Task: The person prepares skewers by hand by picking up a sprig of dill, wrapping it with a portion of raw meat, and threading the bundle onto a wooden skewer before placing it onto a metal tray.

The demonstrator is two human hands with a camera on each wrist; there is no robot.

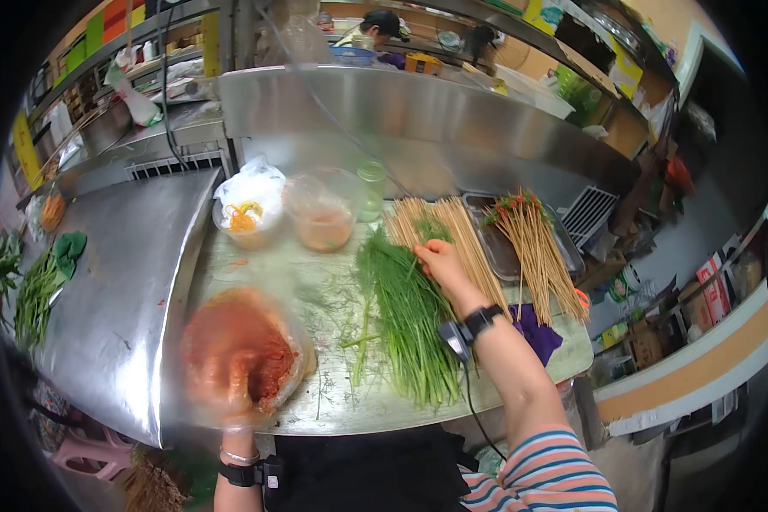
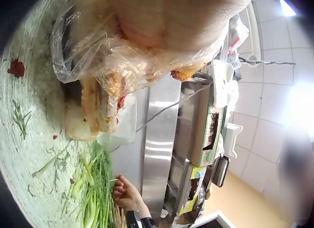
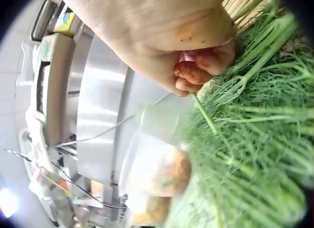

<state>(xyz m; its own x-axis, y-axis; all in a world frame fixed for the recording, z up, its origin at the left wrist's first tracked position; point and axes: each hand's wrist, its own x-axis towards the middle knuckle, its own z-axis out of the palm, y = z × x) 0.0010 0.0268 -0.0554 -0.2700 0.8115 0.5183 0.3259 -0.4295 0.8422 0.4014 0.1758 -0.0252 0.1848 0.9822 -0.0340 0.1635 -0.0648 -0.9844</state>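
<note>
My left hand [image 1: 235, 375], in a clear plastic glove [image 2: 73, 56], reaches into a bowl [image 1: 305, 363] of red minced mixture [image 1: 280, 346] at the table's front left. In the head view it is blurred, and the bowl and glove hide its fingers in the left wrist view; I cannot tell how they lie. My bare right hand [image 1: 442, 263] has its fingers curled, pinching a thin dill stem [image 3: 203, 112] at the top of a big bunch of feathery dill [image 1: 410, 316]. Red smears mark its fingertips [image 3: 194, 73]. Bare wooden skewers [image 1: 478, 247] lie just beyond and right of it.
Filled skewers [image 1: 542, 256] lie across a metal tray [image 1: 508, 266] at the right, near a purple cloth [image 1: 539, 334]. At the back stand a clear tub [image 1: 322, 209], a green jar [image 1: 371, 189] and a bowl with a white bag [image 1: 252, 188]. A steel counter [image 1: 119, 282] adjoins the left side.
</note>
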